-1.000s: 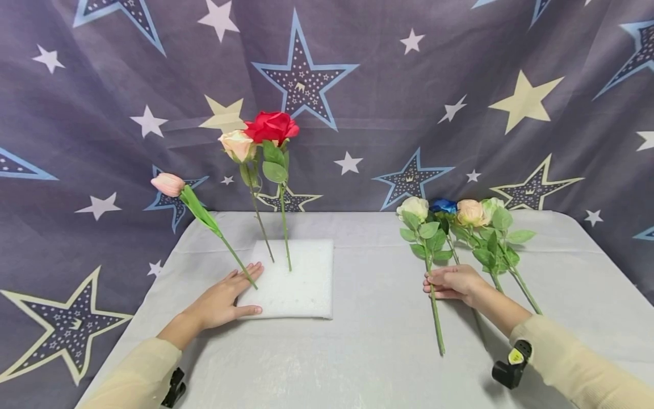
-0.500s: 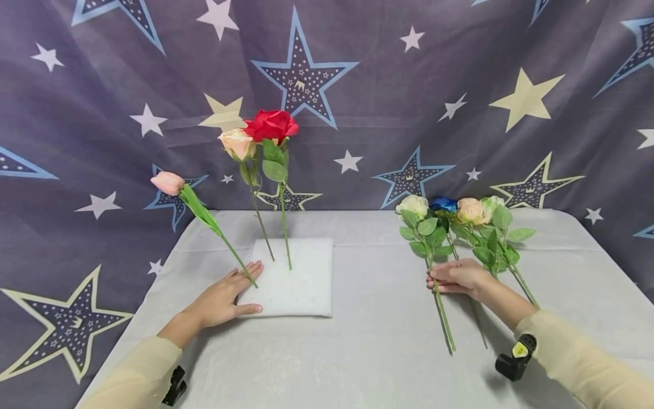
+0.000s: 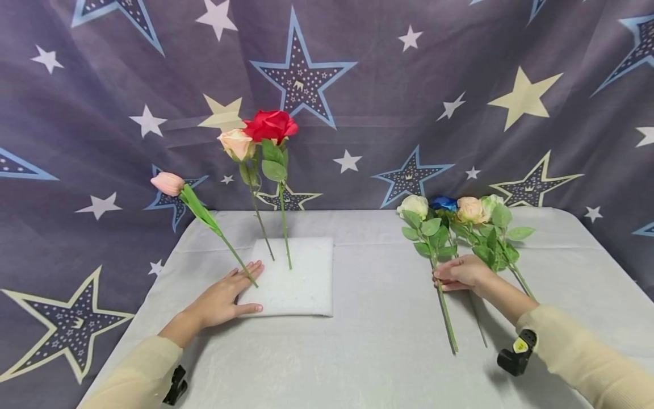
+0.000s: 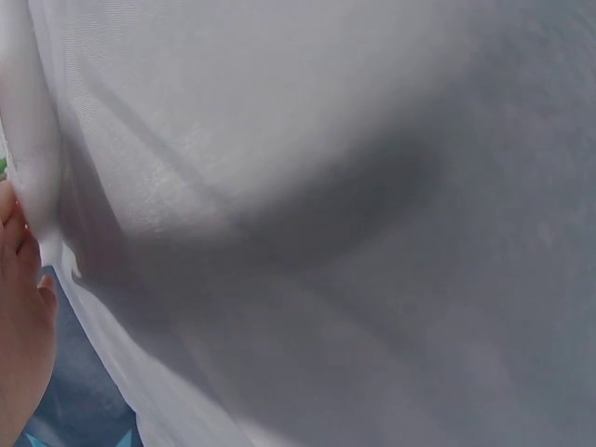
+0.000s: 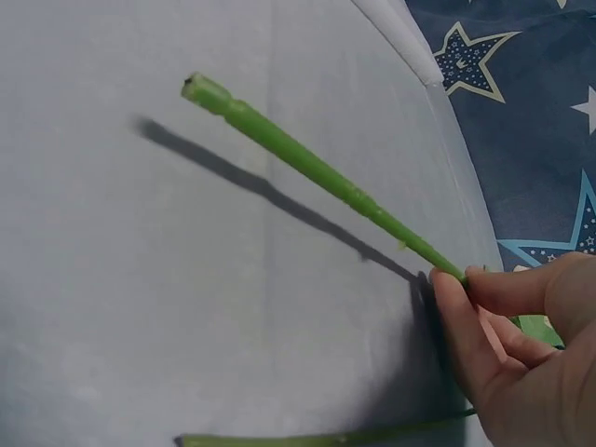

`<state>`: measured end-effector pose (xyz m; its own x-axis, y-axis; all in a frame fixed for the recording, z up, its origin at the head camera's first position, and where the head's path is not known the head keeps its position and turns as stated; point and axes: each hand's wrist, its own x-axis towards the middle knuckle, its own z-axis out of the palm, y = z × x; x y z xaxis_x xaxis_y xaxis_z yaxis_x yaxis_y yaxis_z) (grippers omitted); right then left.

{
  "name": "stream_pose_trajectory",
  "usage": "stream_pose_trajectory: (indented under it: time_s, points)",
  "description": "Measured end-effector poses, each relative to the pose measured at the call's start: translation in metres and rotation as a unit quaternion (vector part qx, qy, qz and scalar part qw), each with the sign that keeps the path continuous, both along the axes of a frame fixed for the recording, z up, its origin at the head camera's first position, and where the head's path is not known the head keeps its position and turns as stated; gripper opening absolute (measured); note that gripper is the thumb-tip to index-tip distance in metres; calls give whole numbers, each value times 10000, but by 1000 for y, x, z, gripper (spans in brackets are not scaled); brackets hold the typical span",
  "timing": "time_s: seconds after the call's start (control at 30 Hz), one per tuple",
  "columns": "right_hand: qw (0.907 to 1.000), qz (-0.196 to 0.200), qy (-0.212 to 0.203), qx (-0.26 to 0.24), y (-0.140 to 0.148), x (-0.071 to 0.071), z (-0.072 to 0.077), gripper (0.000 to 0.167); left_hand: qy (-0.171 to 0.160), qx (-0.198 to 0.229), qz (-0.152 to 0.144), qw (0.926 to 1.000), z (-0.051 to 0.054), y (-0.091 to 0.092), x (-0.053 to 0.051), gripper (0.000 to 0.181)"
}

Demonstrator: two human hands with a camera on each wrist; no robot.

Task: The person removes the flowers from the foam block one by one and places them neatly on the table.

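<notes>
Two cream sleeves come in nearest: the left sleeve and the right sleeve, with a black wrist camera by the left one and a black clip-on camera by the right. The latter bears a yellow label, its marks too small to read.

Farther in, the hands are well apart. The right hand pinches the green stem of a white rose between thumb and fingers, over the right part of the pale tablecloth; the stem's cut end hangs clear of the cloth, above its own shadow. A thin second stem lies just beside it, crowding the hand. The left hand rests with fingers extended on the left edge of a white foam block. A pink tulip leans left out of the block, its stem crossing in front of those fingers.

Behind it in the foam rise a peach rose and a red rose. Beyond the right hand, a blue rose, an apricot rose and a greenish-white rose bunch against the white one, leaves overlapping. Farthest back hangs a star-and-crown-printed backdrop.
</notes>
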<state>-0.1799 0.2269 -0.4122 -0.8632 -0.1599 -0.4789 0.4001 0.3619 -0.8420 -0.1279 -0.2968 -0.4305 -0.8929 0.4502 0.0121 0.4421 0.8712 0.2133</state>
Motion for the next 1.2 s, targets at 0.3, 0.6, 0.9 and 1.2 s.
stream_pose_trajectory:
  time_s: [0.3,0.6,0.9,1.2]
  points:
    - [9994,-338,72,56,1,6,2,39,-16,21,-12,10000,2,1,0,90]
    - [9995,-81,4,292,5,7,2,44,2,9,-13,10000,2,1,1,90]
    - [9954,-28,462,833,5,7,8,39,175,41,-45,9998,0,1,1,89]
    - [9892,146,824,1199,4,5,22,37,34,32,-15,10000,2,2,1,89]
